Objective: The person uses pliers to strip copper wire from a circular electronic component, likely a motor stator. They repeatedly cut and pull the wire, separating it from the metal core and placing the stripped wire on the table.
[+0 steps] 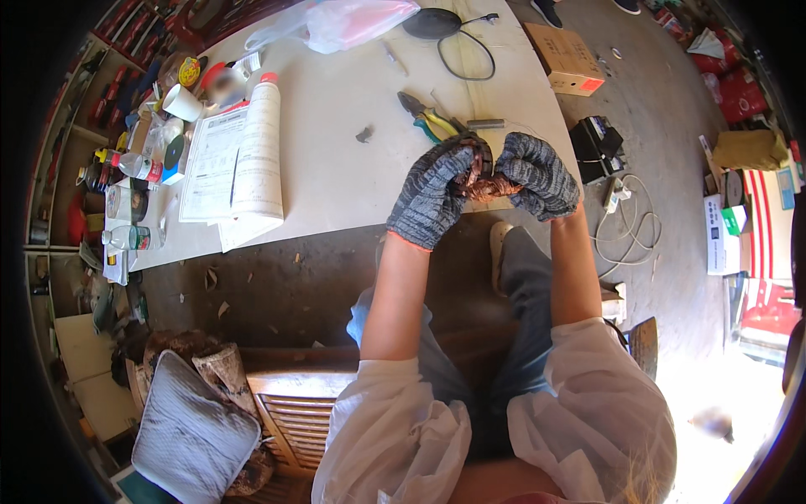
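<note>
Both my hands wear grey knitted gloves and meet over the near edge of the table. Between them is a bundle of copper wire windings (487, 186), with a dark curved part beside it that I cannot make out fully. My left hand (432, 189) is closed round the left side of the windings. My right hand (537, 178) grips their right end, fingers folded in. Just beyond my left hand lie pliers (414, 107) with yellow and green handles. A short grey rod (485, 124) rests beside them. The gloves hide much of the windings.
The pale table (327, 176) holds a rolled paper (259, 151), printed sheets, bottles and a white cup (182, 102) on the left. A plastic bag (353, 23) and a black disc with a cable (432, 23) lie at the far side. A cardboard box (564, 60) stands on the floor, right.
</note>
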`<state>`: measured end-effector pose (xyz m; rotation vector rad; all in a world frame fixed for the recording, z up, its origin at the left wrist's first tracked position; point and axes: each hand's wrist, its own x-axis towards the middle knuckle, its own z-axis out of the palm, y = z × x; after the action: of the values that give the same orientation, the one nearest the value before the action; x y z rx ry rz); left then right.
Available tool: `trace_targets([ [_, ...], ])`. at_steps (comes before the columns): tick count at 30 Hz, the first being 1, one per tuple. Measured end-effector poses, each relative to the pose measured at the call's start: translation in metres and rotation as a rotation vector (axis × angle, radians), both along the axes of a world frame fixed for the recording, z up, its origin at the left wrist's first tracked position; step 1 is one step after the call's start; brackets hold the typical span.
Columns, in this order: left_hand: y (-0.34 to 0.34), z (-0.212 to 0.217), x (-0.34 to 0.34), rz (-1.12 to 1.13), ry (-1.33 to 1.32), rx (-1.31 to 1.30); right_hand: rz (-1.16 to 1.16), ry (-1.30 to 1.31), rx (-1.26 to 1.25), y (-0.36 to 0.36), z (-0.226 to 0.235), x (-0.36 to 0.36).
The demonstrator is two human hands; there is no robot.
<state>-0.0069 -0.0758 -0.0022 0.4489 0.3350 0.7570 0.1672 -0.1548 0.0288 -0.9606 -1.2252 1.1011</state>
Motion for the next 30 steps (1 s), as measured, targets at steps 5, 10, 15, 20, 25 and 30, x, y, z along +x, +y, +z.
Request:
trace_targets([
  [5, 0.001, -0.007, -0.005, 0.015, -0.009, -0.111, 0.105, -0.416, -0.003, 0.008, 0.003, 0.0],
  [10, 0.009, -0.022, -0.006, 0.106, 0.205, 0.369, -0.238, -0.283, 0.521, 0.02, -0.033, 0.004],
  [15, 0.016, 0.003, -0.021, -0.006, 0.294, 0.574, -0.265, -0.297, 0.477, 0.015, -0.051, 0.017],
  [20, 0.019, 0.014, -0.043, -0.215, 0.341, 0.786, 0.019, 0.303, 0.218, 0.015, -0.042, 0.011],
  [25, 0.019, 0.028, -0.054, -0.172, 0.29, 0.574, 0.195, 0.996, -0.195, 0.011, -0.044, 0.012],
  [30, 0.038, 0.0, -0.055, -0.02, 0.139, 0.243, 0.377, -0.184, 0.157, 0.009, -0.003, 0.009],
])
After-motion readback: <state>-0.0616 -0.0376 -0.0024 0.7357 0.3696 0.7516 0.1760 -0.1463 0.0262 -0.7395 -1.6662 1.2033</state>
